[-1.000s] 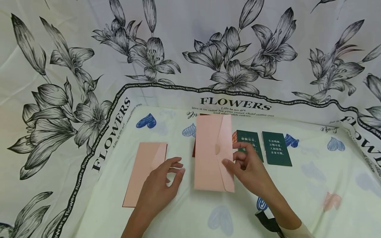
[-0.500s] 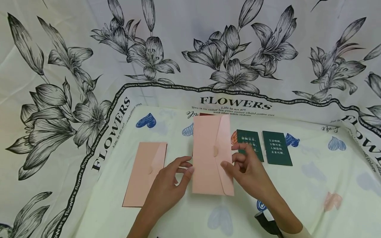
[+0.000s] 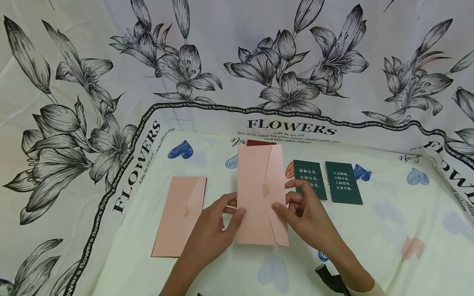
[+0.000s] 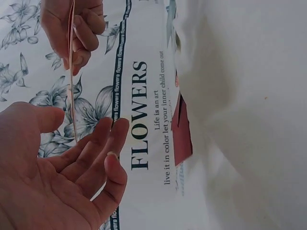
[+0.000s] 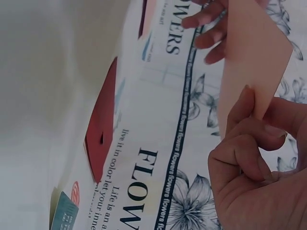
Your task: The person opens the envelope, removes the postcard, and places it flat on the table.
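A pale pink envelope [image 3: 253, 205], its flap side up, is held above the cloth. My right hand [image 3: 310, 213] pinches its right edge, thumb in front and fingers behind. At the opposite edge is my left hand [image 3: 214, 232], thumb overlapping the front. The left wrist view shows that envelope [image 4: 72, 96] edge-on between the left hand's [image 4: 72, 167] thumb and loosely bent fingers, with a small gap at the thumb. Another pink envelope [image 3: 177, 218] lies on the cloth to the left. Behind the held one shows part of a dark red piece [image 3: 261, 142].
Two dark green cards with white writing lie at the right: one [image 3: 309, 172] partly behind the right hand's fingers, the other [image 3: 344, 183] beside it. A white cloth [image 3: 389, 222] with printed hearts covers the surface. A flower-printed curtain [image 3: 237, 61] rises behind.
The left hand has moved right, from beside the held envelope to its left edge. The right hand has brought that envelope slightly left and nearer, uncovering more of the dark red piece.
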The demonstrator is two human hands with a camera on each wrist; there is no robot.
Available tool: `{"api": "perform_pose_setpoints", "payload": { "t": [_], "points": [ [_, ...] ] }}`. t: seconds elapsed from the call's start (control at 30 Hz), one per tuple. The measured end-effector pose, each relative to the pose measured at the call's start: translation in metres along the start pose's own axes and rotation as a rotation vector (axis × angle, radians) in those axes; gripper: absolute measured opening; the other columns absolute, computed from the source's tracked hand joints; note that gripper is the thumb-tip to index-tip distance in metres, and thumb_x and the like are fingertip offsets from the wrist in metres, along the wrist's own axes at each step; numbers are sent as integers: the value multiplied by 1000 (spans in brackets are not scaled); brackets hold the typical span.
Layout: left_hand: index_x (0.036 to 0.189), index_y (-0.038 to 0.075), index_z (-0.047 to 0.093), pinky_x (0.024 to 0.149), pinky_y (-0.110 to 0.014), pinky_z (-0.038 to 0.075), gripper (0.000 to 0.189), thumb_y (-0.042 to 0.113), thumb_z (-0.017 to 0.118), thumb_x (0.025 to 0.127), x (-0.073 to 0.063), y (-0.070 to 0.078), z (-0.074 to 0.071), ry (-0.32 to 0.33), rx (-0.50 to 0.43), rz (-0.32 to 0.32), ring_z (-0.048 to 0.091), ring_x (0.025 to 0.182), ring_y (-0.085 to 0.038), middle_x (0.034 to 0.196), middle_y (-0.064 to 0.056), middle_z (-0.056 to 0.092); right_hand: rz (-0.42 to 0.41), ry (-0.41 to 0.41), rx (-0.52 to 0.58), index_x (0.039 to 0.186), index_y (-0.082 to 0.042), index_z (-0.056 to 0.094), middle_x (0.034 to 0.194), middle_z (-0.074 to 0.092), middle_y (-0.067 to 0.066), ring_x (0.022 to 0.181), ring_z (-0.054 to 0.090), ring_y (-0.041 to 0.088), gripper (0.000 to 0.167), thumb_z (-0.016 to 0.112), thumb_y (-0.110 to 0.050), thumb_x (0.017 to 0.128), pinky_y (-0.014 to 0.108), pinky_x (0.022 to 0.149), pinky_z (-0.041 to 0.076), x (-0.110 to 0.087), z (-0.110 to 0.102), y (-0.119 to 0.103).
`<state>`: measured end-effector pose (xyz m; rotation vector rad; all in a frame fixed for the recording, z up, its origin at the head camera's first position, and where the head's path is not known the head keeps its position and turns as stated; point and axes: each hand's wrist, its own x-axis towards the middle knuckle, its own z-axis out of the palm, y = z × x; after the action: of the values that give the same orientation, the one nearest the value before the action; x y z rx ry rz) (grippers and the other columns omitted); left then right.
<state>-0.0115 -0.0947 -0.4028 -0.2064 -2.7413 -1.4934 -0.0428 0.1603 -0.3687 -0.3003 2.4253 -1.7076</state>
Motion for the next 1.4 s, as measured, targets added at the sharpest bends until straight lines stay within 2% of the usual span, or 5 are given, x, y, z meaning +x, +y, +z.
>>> {"api": "perform_pose_setpoints", "payload": {
  "t": [0.17, 0.53, 0.8, 1.07, 1.4],
  "points": [
    [139, 36, 59, 72, -28, 52, 41, 58, 60, 104, 2, 2, 1, -19, -50, -22, 66, 97, 2, 121, 26, 66, -1, -15, 26, 137, -9, 39, 73, 53, 5, 57, 45, 12, 56, 79, -17, 98, 29, 51, 39, -2, 2, 1],
    [146, 30, 48, 73, -31, 61, 47, 44, 66, 105, 2, 4, 3, -63, -344, -37, 78, 86, -9, 130, 8, 72, -46, -35, -25, 137, -10, 39, 75, 60, 3, 54, 45, 11, 56, 79, -19, 98, 27, 47, 36, -5, 12, 4],
    [142, 29, 48, 71, -32, 62, 47, 41, 71, 103, 2, 8, 5, -26, -375, -33, 79, 84, -10, 125, 10, 74, -100, 24, -198, 142, -13, 41, 82, 65, -5, 58, 50, 12, 59, 79, -26, 98, 26, 49, 40, -3, 15, 4],
    [142, 27, 47, 67, -33, 62, 46, 36, 70, 104, 0, 13, 10, -15, -406, 38, 78, 78, -12, 127, 9, 72, -72, 45, -377, 150, -18, 35, 86, 63, -9, 61, 49, 9, 77, 81, -45, 94, 26, 53, 40, -1, 20, 5],
    [143, 26, 46, 69, -33, 63, 46, 37, 69, 105, 1, 17, 13, -39, -402, 17, 78, 81, -11, 126, 9, 70, -62, 20, -349, 150, -17, 34, 79, 60, -8, 60, 49, 10, 74, 80, -38, 96, 25, 51, 39, -1, 17, 6]
  ]
}}
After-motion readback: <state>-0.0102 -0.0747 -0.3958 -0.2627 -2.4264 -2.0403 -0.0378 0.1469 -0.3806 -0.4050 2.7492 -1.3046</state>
